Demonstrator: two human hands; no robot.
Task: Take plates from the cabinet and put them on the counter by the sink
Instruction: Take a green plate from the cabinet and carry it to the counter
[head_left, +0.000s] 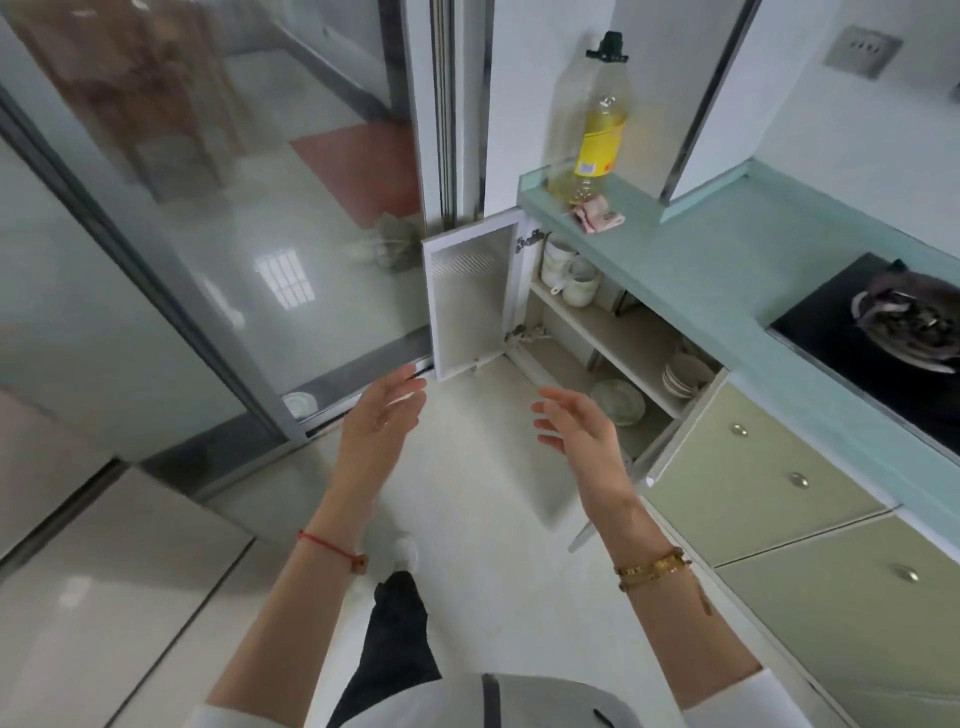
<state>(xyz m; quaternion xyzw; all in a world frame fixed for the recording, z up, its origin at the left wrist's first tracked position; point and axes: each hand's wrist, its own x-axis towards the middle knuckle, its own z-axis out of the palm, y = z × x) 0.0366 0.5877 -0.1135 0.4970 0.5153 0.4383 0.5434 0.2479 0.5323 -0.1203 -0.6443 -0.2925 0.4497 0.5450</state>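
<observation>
The low cabinet (587, 332) under the counter stands with both doors swung out. On its bottom shelf lie a stack of white plates (618, 401) and, further in, a second stack of white dishes (684, 375). White mugs (569, 271) sit on the upper shelf. My left hand (383, 418) and my right hand (576, 426) hover over the floor in front of the cabinet, fingers spread, palms facing each other, holding nothing. The right hand is just left of the near plate stack without touching it.
The left cabinet door (470, 296) juts toward a glass sliding door (234, 234). A pale green counter (727, 270) carries an oil bottle (592, 124), a crumpled wrapper (597, 215) and a black hob with a wok (909, 322). Green drawers (779, 478) run along the right.
</observation>
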